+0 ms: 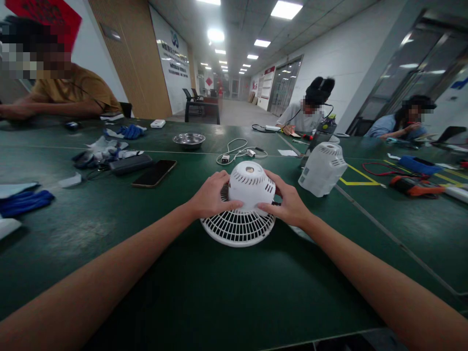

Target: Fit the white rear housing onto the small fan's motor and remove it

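A white fan head lies face down on the green table, its slotted motor housing (pixel 252 187) on top and its round grille (pixel 239 229) underneath. My left hand (pixel 215 196) wraps the left side of the housing, thumb across its front. On the opposite side my right hand (pixel 287 201) grips the housing the same way, and the two thumbs point toward each other. Fingers behind the housing are partly hidden. To the right stands a white plastic fan base (pixel 323 169), apart from my hands. A white cable (pixel 239 152) lies coiled behind the fan head.
Left of my hands are a phone (pixel 155 173), a dark case (pixel 130 164) and blue gloves (pixel 27 204). A metal bowl (pixel 189 140) stands farther back. At right lie an orange multimeter (pixel 416 186) and a blue pouch (pixel 419 165). Several people sit around the table.
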Available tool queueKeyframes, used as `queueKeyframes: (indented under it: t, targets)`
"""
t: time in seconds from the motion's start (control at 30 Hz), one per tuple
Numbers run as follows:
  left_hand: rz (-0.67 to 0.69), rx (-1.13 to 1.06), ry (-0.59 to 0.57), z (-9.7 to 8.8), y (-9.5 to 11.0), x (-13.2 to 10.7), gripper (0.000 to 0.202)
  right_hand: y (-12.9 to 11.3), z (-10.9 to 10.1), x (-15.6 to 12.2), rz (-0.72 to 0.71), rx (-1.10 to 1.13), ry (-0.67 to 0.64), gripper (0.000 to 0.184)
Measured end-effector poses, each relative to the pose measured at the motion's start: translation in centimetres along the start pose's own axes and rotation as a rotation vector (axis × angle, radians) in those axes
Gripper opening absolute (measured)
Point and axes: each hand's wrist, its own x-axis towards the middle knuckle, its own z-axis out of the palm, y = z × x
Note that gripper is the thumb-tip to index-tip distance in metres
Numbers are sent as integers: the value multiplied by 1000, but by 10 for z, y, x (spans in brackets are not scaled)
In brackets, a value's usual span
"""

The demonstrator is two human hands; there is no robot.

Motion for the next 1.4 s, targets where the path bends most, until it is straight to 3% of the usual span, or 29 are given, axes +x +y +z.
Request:
queueKeyframes:
  t: [0.27, 0.57, 0.7, 0.83, 0.93, 1.03, 1.13, 1.27, 1.4]
  targets:
    - [64, 86, -36, -2, 0, 0, 59, -6, 5, 0, 2, -60, 29, 91]
    - [48, 130, -70, -2, 1, 1, 64, -7, 3, -2, 9, -80, 29, 86]
    - [69, 121, -34, -1, 1, 1, 62, -5, 4, -3, -34, -216, 88, 100]
    - [46, -56, 47, 0, 1, -2, 59, -7, 2, -4, 3, -160, -11, 109]
    - [106, -171, 21, 4, 0, -5, 71, -10, 1, -5, 44, -13, -100, 101]
    - [158, -165, 5, 11, 2, -9, 109, -11, 2, -6, 22, 45, -136, 97]
    - [125, -104, 81, 20, 11, -10, 137, -11, 2, -6, -8, 21, -146, 95]
    - [139, -90, 110, 22, 22, -9, 135, -10, 2, -6, -29, -5, -153, 94]
    - [174, -76, 99, 18, 20, -8, 125, -10, 3, -6, -48, -24, -145, 96]
